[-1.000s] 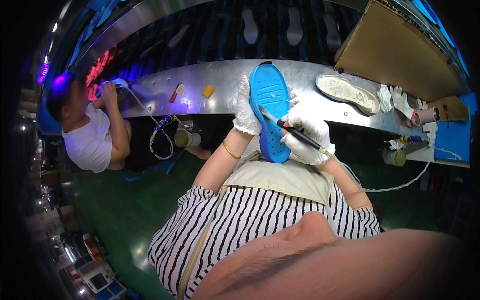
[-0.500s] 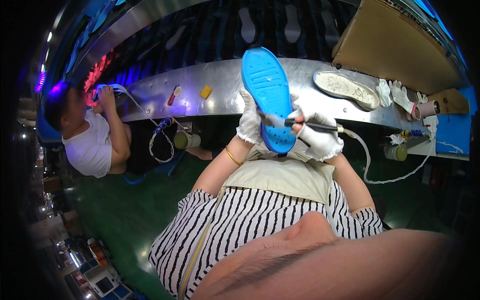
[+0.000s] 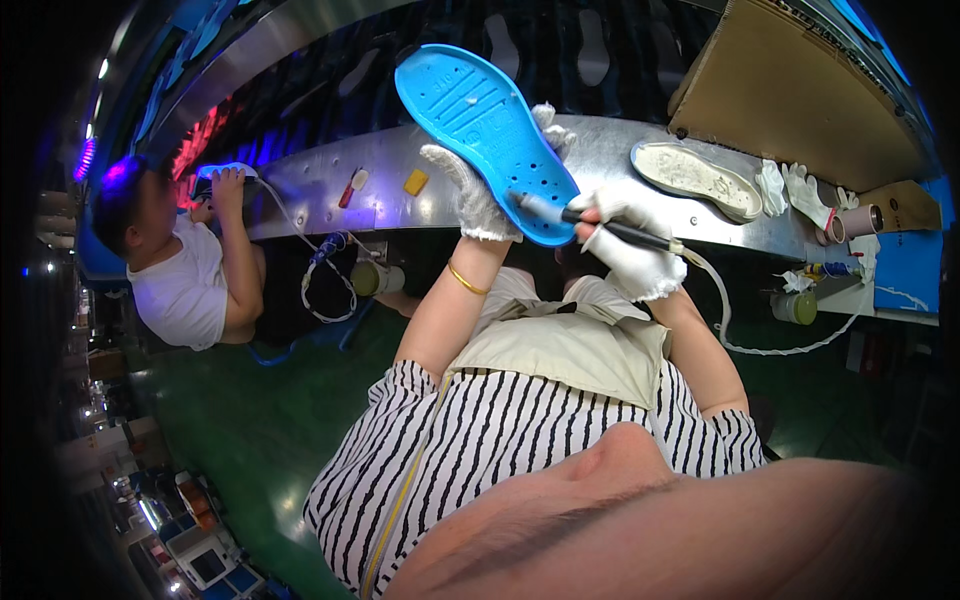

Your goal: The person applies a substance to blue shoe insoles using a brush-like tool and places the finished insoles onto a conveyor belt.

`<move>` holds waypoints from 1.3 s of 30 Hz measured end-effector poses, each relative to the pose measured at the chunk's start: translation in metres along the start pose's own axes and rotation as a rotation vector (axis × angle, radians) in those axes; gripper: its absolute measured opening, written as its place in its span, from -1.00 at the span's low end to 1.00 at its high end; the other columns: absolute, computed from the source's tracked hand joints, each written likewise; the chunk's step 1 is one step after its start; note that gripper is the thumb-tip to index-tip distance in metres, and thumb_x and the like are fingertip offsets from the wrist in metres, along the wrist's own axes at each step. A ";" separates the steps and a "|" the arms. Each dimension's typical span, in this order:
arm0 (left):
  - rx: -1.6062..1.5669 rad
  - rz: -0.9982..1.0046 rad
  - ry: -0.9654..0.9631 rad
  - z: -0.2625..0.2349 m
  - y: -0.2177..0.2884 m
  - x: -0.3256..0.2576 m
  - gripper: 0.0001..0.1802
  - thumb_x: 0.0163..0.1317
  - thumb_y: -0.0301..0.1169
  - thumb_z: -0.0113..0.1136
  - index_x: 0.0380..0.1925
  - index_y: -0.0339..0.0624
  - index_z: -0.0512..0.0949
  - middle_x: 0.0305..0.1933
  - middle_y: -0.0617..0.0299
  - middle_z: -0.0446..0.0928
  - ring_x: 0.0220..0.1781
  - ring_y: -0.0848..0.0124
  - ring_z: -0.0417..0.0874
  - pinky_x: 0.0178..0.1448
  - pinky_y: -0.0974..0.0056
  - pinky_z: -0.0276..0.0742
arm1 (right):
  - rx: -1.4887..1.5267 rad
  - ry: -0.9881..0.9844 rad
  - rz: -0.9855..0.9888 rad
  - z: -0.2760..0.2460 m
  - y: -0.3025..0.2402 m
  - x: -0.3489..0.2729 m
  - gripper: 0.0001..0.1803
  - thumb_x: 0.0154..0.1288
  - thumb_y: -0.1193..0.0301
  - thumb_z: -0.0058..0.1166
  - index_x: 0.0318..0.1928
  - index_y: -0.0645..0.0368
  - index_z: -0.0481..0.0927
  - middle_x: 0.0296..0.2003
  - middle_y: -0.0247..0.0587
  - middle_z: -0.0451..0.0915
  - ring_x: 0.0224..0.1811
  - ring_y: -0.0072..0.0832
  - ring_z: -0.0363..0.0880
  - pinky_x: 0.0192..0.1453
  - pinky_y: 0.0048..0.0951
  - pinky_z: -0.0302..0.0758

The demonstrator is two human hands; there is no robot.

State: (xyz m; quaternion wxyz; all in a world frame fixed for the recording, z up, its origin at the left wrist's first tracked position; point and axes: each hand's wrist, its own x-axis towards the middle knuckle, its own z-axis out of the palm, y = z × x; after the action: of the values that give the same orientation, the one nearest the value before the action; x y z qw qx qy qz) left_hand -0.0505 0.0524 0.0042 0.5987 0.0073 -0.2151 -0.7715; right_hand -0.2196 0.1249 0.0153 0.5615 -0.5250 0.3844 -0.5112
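Observation:
A blue shoe sole (image 3: 480,130) with small holes and a grooved tread is held up in front of me, tilted with its toe to the upper left. My left hand (image 3: 470,200), in a white knit glove, grips it from behind at its lower edge. My right hand (image 3: 625,245), also gloved, holds a dark pen-shaped tool (image 3: 600,225) with a white cord trailing to the right. The tool's tip touches the sole's lower right part.
A curved metal bench (image 3: 400,180) runs behind the sole. On it lie a pale worn sole (image 3: 695,180), spare white gloves (image 3: 790,190), tape rolls (image 3: 860,220), a yellow block (image 3: 415,182). A person in a white shirt (image 3: 180,280) works at the left. Green floor below.
The blue sole has risen and tipped further to the upper left. My right hand with the tool has shifted to the sole's lower right part.

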 end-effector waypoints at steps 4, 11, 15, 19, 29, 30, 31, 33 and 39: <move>-0.082 -0.046 -0.150 -0.005 0.006 0.009 0.19 -0.15 0.56 -0.12 0.30 -0.15 0.18 0.20 -0.11 0.33 0.14 0.07 0.48 0.41 -0.06 0.19 | 0.292 -0.142 0.070 -0.009 -0.004 0.006 -0.80 0.12 0.61 0.21 -0.23 0.23 0.51 -0.20 -0.13 0.59 -0.26 -0.56 0.58 -0.19 -0.51 0.57; 0.215 -0.158 -0.258 -0.010 0.021 0.015 0.25 -0.23 0.55 -0.05 0.31 -0.20 0.13 0.25 -0.22 0.26 0.24 -0.11 0.39 0.13 -0.20 0.49 | -0.232 -0.093 -0.153 -0.012 -0.011 0.011 -0.81 0.03 0.61 0.19 -0.29 0.24 0.53 -0.28 -0.20 0.60 -0.35 -0.61 0.55 -0.21 -0.54 0.53; 0.580 -0.212 -0.284 0.001 0.029 0.023 0.24 -0.23 0.56 -0.07 0.26 -0.25 0.20 0.15 -0.22 0.38 0.12 -0.01 0.52 0.07 -0.05 0.58 | 0.064 -0.258 0.270 -0.029 -0.004 0.014 -0.82 0.04 0.58 0.18 -0.29 0.29 0.53 -0.28 -0.16 0.59 -0.33 -0.56 0.59 -0.20 -0.52 0.55; 0.750 -0.289 -0.193 0.012 0.026 0.025 0.21 -0.23 0.56 -0.08 0.18 -0.31 0.31 -0.03 -0.13 0.53 -0.03 0.09 0.63 -0.02 0.10 0.65 | 0.092 -0.292 0.128 -0.035 -0.003 0.017 -0.86 -0.01 0.61 0.18 -0.36 0.27 0.53 -0.27 -0.12 0.59 -0.33 -0.48 0.61 -0.19 -0.48 0.55; 0.946 -0.686 0.147 0.005 0.025 0.045 -0.06 0.04 0.42 -0.07 0.12 -0.20 0.41 -0.07 0.01 0.56 -0.21 0.26 0.65 -0.12 0.21 0.64 | -0.227 -0.313 0.066 -0.024 -0.018 0.019 -0.85 -0.10 0.63 0.13 -0.44 0.21 0.50 -0.41 -0.31 0.59 -0.34 -0.60 0.54 -0.24 -0.53 0.52; 0.924 -0.698 0.153 0.003 0.024 0.046 -0.10 0.08 0.40 -0.06 0.14 -0.15 0.41 -0.07 0.03 0.56 -0.19 0.31 0.62 -0.08 0.24 0.61 | -0.101 -0.283 0.101 -0.025 -0.020 0.018 -0.86 -0.10 0.63 0.13 -0.44 0.23 0.50 -0.37 -0.28 0.59 -0.33 -0.62 0.53 -0.25 -0.55 0.50; 0.938 -0.682 0.180 0.001 0.024 0.047 -0.10 0.08 0.39 -0.06 0.15 -0.15 0.41 -0.08 0.03 0.55 -0.19 0.31 0.62 -0.09 0.24 0.61 | -0.058 -0.242 0.045 -0.025 -0.016 0.020 -0.84 -0.09 0.63 0.13 -0.41 0.23 0.50 -0.34 -0.26 0.58 -0.36 -0.61 0.52 -0.26 -0.55 0.50; 0.960 -0.656 0.231 0.009 0.022 0.047 -0.10 0.08 0.39 -0.04 0.16 -0.14 0.40 -0.08 0.03 0.55 -0.18 0.32 0.61 -0.10 0.25 0.61 | -0.241 -0.178 -0.075 -0.022 -0.017 0.023 -0.82 -0.06 0.62 0.16 -0.37 0.23 0.49 -0.35 -0.25 0.56 -0.38 -0.60 0.51 -0.25 -0.55 0.50; 1.003 -0.713 0.247 0.015 0.024 0.049 -0.12 0.11 0.38 -0.08 0.13 -0.15 0.44 -0.08 0.01 0.55 -0.19 0.29 0.62 -0.18 0.26 0.63 | -0.321 -0.263 0.021 -0.036 -0.009 0.023 -0.83 -0.07 0.59 0.12 -0.38 0.19 0.52 -0.44 -0.35 0.53 -0.37 -0.60 0.50 -0.22 -0.54 0.48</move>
State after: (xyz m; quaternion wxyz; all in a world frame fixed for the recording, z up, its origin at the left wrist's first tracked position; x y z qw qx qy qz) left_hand -0.0467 0.0069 0.0376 0.2486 0.4480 -0.4644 -0.7224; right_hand -0.2517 0.0959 0.0213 0.5212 -0.6660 0.3897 -0.3646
